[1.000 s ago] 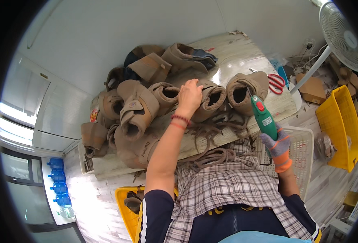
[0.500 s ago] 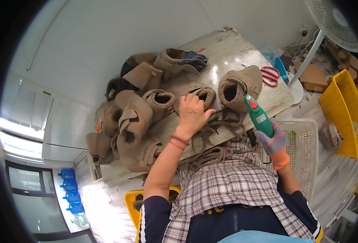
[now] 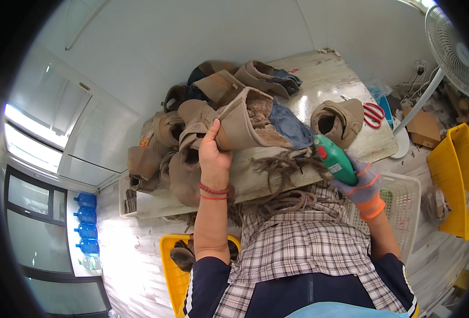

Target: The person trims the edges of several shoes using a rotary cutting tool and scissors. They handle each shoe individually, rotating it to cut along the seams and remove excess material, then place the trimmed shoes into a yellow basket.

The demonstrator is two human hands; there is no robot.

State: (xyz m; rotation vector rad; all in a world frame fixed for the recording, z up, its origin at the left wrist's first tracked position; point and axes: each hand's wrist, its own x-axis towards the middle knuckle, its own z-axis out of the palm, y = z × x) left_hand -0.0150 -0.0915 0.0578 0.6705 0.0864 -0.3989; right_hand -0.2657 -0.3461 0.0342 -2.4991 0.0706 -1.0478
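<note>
My left hand (image 3: 214,155) is closed on the side of a brown shoe upper (image 3: 239,127), held tilted above the table's front part. Its fluffy lining and a blue fabric piece (image 3: 292,126) show at the opening. My right hand (image 3: 365,185), in a grey and orange glove, grips a green handheld power tool (image 3: 336,163) with a red button. The tool's front end is close to the blue fabric; whether they touch I cannot tell. Brown strips of trimmings (image 3: 279,168) hang between the table edge and my checked apron.
Several brown uppers (image 3: 155,153) are heaped at the table's left and back. Another upper (image 3: 346,117) and red-handled scissors (image 3: 373,115) lie on the right of the table (image 3: 324,74). Beyond are a white basket (image 3: 412,206), yellow crates (image 3: 460,180) and a fan (image 3: 460,53).
My left hand has taken up a shoe upper and brought it over the front of the table. The right hand's tool has tilted toward it. The view has shifted slightly.
</note>
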